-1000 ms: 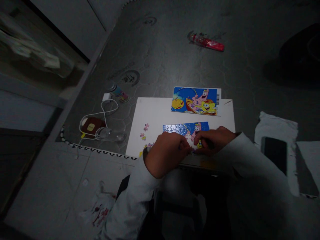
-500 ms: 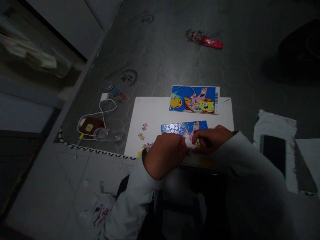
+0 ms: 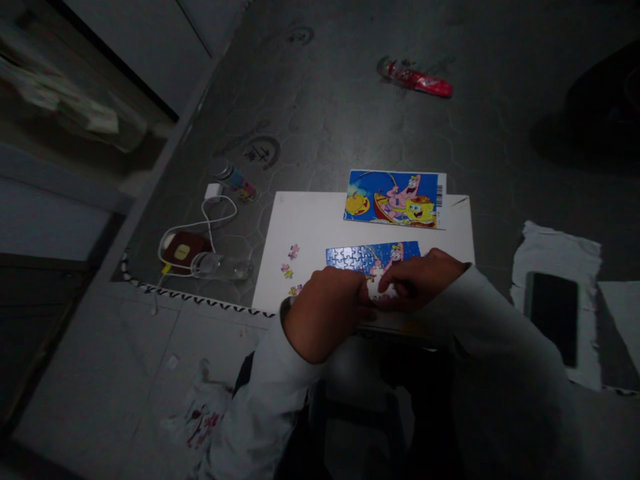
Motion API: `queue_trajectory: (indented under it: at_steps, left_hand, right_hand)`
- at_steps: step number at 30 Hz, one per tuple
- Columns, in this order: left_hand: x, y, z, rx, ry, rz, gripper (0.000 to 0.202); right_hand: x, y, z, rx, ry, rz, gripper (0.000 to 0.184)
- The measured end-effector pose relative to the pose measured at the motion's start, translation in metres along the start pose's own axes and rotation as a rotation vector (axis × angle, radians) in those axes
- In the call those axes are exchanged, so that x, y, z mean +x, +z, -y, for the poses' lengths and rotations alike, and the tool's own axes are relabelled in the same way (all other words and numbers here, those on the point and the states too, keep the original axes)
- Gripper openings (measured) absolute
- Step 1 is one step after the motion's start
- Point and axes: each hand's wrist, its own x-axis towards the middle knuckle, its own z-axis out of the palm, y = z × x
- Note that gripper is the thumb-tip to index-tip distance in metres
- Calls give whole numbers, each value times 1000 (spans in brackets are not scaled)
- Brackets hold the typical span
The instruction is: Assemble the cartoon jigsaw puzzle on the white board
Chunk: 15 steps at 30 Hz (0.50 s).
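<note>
A partly joined cartoon jigsaw puzzle [image 3: 350, 257] lies on a white board [image 3: 310, 220], its near part covered by my hands. My left hand [image 3: 327, 310] is closed at its near left side, fingers curled under and mostly hidden. From the right, my right hand [image 3: 423, 280] reaches in with bent fingers closed together, index tip at a white gap among the pieces. Whatever either hand pinches is too small and dark to make out. Loose puzzle pieces [image 3: 293, 251] lie to the left, some partly behind my left wrist. Above the puzzle is a matching picture card [image 3: 395, 200].
Left of the board are a clear plastic bottle [image 3: 225, 267], a brown box [image 3: 186, 253], a white charger with cable [image 3: 213, 191] and a colourful can-shaped container [image 3: 237, 182]. A phone [image 3: 553, 317] rests on white cloth to the right. A red packet [image 3: 425, 83] lies farther back.
My right index fingertip has shifted slightly left and nearer to me, across the white gap. My left hand stays almost still. The whole view has moved a little.
</note>
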Motion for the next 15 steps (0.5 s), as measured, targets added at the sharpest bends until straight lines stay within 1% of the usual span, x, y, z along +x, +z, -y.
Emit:
queue_trajectory:
  at_steps: [2, 4, 8, 12, 15]
  left_hand:
    - [4, 0, 1, 0, 10, 17, 11]
    - [6, 0, 1, 4, 24, 32, 12]
    - [7, -1, 1, -3, 35, 20, 11]
    - [6, -1, 1, -29, 22, 18, 12]
    - [7, 2, 4, -31, 23, 12, 10]
  right_hand:
    - [2, 0, -2, -26, -21, 20, 20]
    - [3, 0, -5, -50, -54, 11, 21]
    - [2, 0, -7, -90, -104, 1, 22]
    - [3, 3, -5, -102, -64, -12, 18]
    - [4, 8, -4, -64, 31, -45, 12]
